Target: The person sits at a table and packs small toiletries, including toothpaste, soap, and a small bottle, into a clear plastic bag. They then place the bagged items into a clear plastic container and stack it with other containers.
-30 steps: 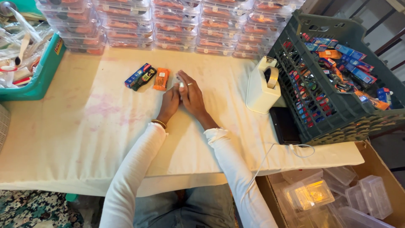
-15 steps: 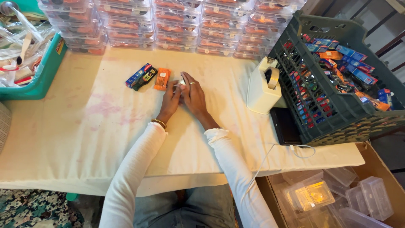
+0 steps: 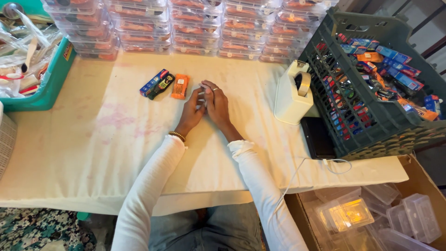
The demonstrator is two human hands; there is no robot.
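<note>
My left hand (image 3: 192,111) and my right hand (image 3: 217,105) meet at the middle of the cloth-covered table (image 3: 93,139). Together they close around a small pale object (image 3: 203,95), mostly hidden by my fingers. Just left of my hands lie an orange toy car (image 3: 180,86), a dark toy car (image 3: 161,85) and a blue packet (image 3: 154,82), side by side. I wear white sleeves, a bracelet on my left wrist and a ring on my right hand.
Stacks of clear plastic boxes (image 3: 195,28) line the far edge. A white tape dispenser (image 3: 294,93) and a dark phone (image 3: 319,138) sit right of my hands. A green crate (image 3: 385,125) holds several toy cars. A teal basket (image 3: 44,88) stands left; a cardboard box (image 3: 371,218) with clear containers stands below right.
My hands stay together at the same spot; the fingers shift slightly around the small pale object. Nothing else has moved.
</note>
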